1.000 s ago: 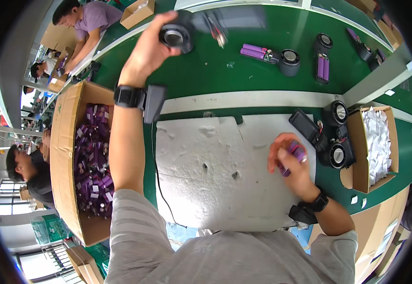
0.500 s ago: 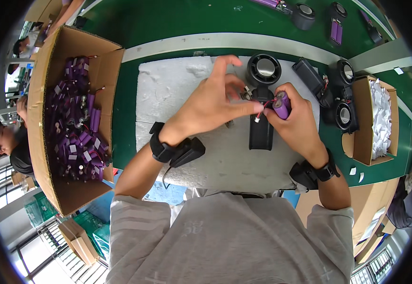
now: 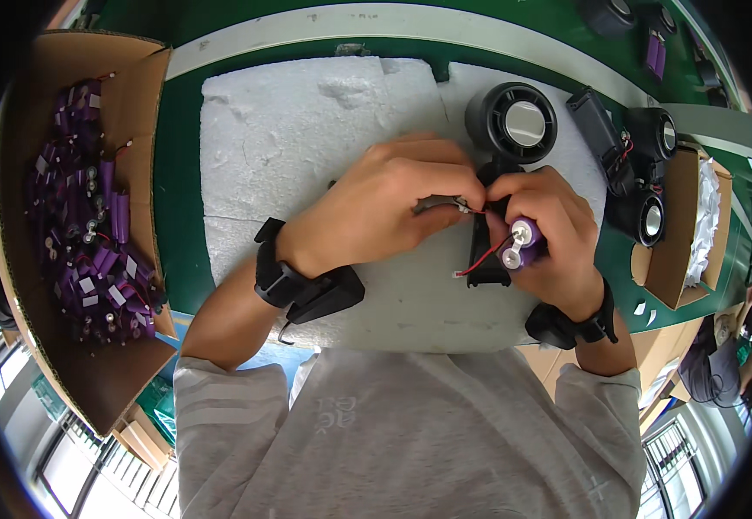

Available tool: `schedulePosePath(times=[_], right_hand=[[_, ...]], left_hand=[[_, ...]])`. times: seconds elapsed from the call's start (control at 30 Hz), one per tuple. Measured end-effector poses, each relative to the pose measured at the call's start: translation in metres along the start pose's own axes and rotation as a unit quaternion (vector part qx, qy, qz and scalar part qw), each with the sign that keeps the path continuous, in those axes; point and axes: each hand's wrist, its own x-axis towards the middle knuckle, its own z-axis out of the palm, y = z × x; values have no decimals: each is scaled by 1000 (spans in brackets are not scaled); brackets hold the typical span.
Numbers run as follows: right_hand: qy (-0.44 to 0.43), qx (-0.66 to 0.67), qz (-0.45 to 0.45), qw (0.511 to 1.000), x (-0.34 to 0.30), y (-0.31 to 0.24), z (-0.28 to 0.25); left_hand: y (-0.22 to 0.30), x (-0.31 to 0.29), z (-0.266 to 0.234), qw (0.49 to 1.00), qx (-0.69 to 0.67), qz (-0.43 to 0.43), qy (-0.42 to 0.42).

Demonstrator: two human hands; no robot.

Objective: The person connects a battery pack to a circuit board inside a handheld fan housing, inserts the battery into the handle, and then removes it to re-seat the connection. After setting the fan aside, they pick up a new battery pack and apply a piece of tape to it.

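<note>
We do well to leave the red wire [image 3: 486, 257] slack and the purple battery pack [image 3: 524, 244] steady, our right hand [image 3: 559, 232] curled around it beside the black fan [image 3: 511, 123] on the white foam slab [image 3: 298, 121], while our left hand [image 3: 380, 208] pinches a small wired piece [image 3: 462, 206], its kind unclear.

Purple battery pair [image 3: 523, 245] in right grip [image 3: 559, 232], left grip [image 3: 397, 197] just beside, above white foam [image 3: 285, 143].

Batteries [image 3: 90, 238] in a box [image 3: 148, 95], frame left; fan [image 3: 512, 123] on foam [image 3: 281, 130], upper centre; second box [image 3: 670, 270], right.
</note>
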Motion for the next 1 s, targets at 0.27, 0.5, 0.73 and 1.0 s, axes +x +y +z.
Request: schedulePosePath(times=[0.27, 0.5, 0.73, 1.0], right_hand=[[2, 3, 18, 1000, -4, -1, 9], [0, -1, 16, 1000, -4, 0, 8], [19, 19, 77, 997, -4, -6, 9], [-8, 4, 62, 998, -5, -4, 9]], left_hand=[[-3, -5, 1, 1000, -21, 8, 10], [-6, -5, 5, 999, -2, 43, 18], [-2, -5, 5, 998, -47, 5, 28], [5, -11, -3, 997, -50, -54, -8]])
